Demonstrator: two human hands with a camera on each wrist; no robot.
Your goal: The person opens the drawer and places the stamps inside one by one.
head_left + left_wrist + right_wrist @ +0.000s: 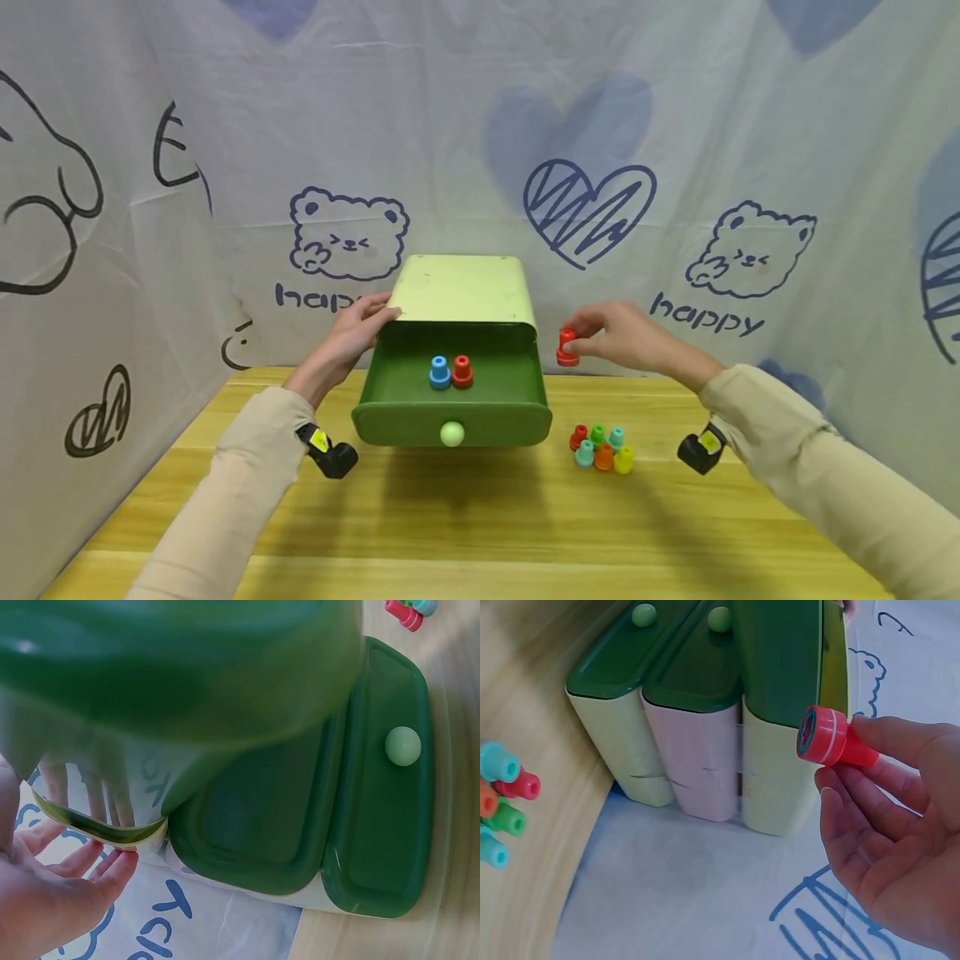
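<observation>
Your right hand (618, 333) pinches a red peg (567, 347) in the air, just right of the pulled-out green drawer (405, 425), while your left hand (352, 331), its fingers fairly straight, touches the left side of the cabinet (459, 287).

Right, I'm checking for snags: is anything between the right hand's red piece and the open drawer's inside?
The drawer's right wall stands between the held red piece and the inside; nothing visible covers the open top.
</observation>
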